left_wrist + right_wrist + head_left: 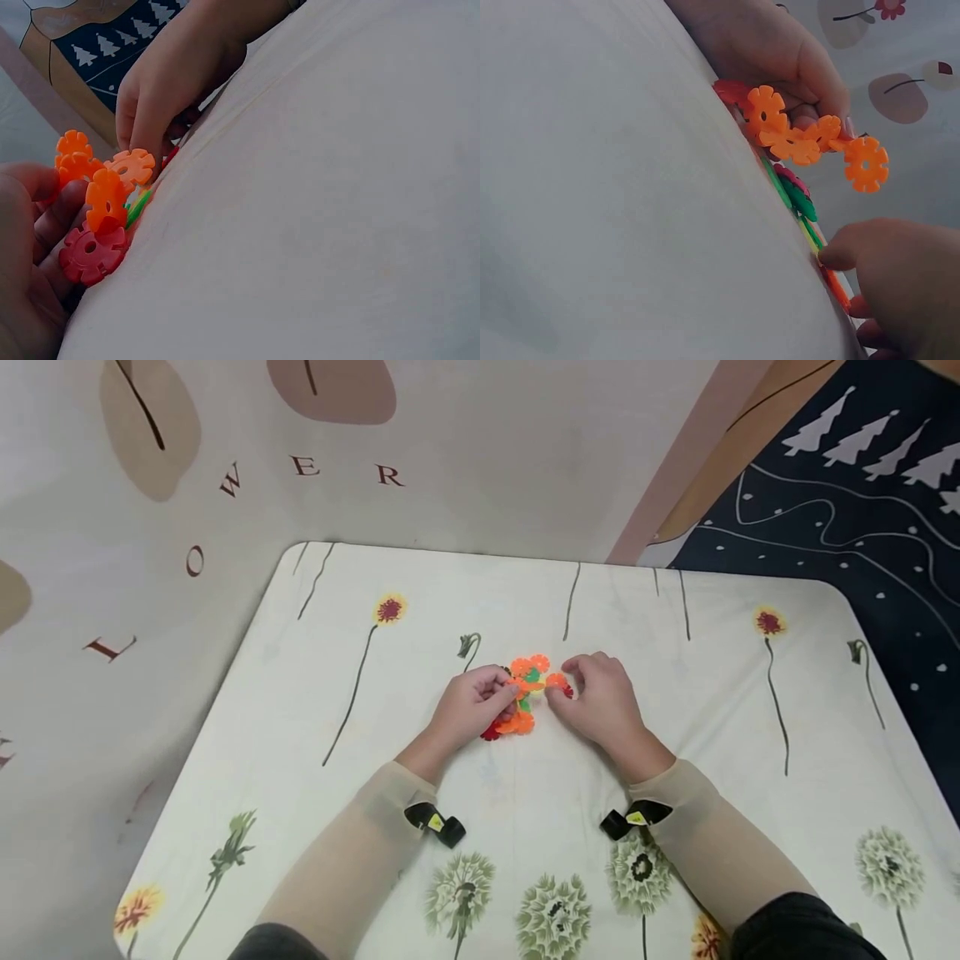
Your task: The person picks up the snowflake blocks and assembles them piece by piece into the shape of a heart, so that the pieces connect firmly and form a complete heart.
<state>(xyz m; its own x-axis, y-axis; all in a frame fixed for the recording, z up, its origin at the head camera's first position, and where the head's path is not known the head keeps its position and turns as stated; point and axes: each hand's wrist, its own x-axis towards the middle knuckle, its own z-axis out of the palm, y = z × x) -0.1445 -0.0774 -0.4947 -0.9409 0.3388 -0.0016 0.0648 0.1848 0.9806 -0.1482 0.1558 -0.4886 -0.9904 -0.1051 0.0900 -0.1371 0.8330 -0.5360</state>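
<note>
My left hand (474, 703) pinches a chain of slotted orange plastic snowflake discs (793, 146) between thumb and fingertips, lifted a little over the tablecloth. In the left wrist view, a red snowflake disc (91, 255) shows below the orange ones, beside the left fingers. To the right, my right hand (603, 697) reaches down with thumb and forefinger apart, around a flat orange disc (557, 680) and a red one (567, 692). Loose green discs (802, 204) and a yellow one lie between the hands, partly hidden by the chain.
A white tablecloth (420, 860) with printed flowers covers the table. Behind it stands a pale wall (510, 502) with printed letters, and a dark cloth with white trees (847, 518) hangs at the right. Each wrist wears a black strap with a small camera (450, 832).
</note>
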